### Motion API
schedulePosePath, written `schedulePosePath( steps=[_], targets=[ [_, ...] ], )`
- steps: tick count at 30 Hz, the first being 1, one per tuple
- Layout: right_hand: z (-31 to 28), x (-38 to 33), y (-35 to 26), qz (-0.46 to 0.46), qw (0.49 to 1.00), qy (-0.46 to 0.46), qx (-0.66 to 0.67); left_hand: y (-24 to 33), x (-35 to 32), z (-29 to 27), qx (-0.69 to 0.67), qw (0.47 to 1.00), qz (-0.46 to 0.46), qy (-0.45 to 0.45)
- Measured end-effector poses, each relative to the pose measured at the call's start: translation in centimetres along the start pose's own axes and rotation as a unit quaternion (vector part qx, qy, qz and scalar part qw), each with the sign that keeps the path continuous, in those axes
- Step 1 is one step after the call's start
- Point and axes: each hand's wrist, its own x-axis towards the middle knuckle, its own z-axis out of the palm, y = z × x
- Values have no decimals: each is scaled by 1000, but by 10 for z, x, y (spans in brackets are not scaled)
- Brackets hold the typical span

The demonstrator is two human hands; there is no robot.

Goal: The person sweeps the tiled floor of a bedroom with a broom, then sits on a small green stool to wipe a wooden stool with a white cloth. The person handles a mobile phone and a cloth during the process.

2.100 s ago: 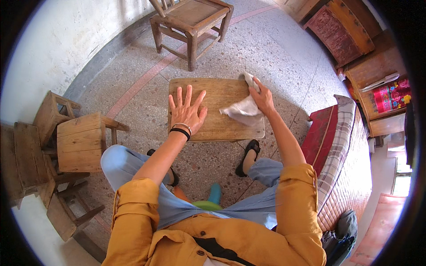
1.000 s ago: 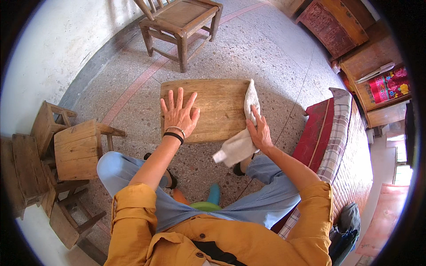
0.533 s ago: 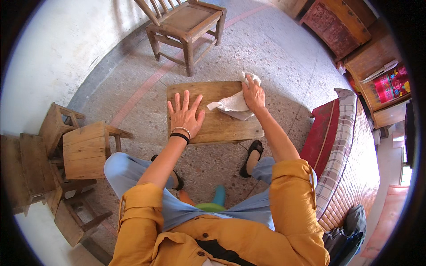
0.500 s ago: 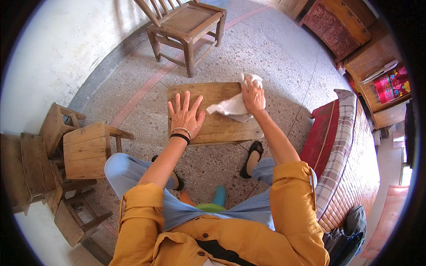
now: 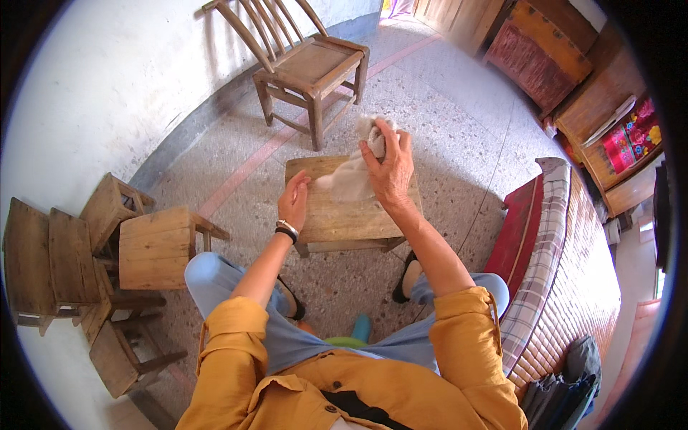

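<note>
A small wooden stool (image 5: 344,218) stands in front of my knees. In my right hand (image 5: 393,166) a white cloth (image 5: 350,180) is bunched between thumb and fingers, raised over the far right of the stool's top, with its loose part hanging toward the middle. Whether the hanging end touches the wood I cannot tell. My left hand (image 5: 293,203), with bands on the wrist, is turned on its side by the left edge of the top. Its fingers are stretched out and hold nothing.
Several wooden stools (image 5: 154,247) are grouped at the left by the wall. A wooden chair (image 5: 308,68) stands beyond the stool. To the right is a bed (image 5: 566,265) with a woven mat and checked cloth. Wooden furniture (image 5: 537,54) lines the far right.
My right hand has lifted with the cloth and moved left. My left hand has gone from lying flat on the top to being turned on its side at the left edge. The view has shifted.
</note>
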Motion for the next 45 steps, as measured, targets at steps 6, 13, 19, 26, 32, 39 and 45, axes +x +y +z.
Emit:
schedulePosePath(
  steps=[6,13,19,26,32,39,45],
  targets=[
    [-2,-38,-1,-67,981,-169,62,23,-12,4,-82,992,-8,93],
    [-8,-56,64,35,980,-193,39,44,-3,13,156,972,174,-1],
    [12,-68,127,43,917,-253,-306,84,1,58,516,837,-65,-168],
    [8,-65,115,98,914,-302,-254,33,15,62,486,856,97,-146],
    [5,-66,116,99,915,-295,-256,46,-44,16,493,829,174,-196],
    [5,-67,117,98,927,-272,-238,7,10,3,525,829,168,-100],
    [3,-63,117,101,930,-267,-233,-7,81,3,497,866,37,-48]
  ],
)
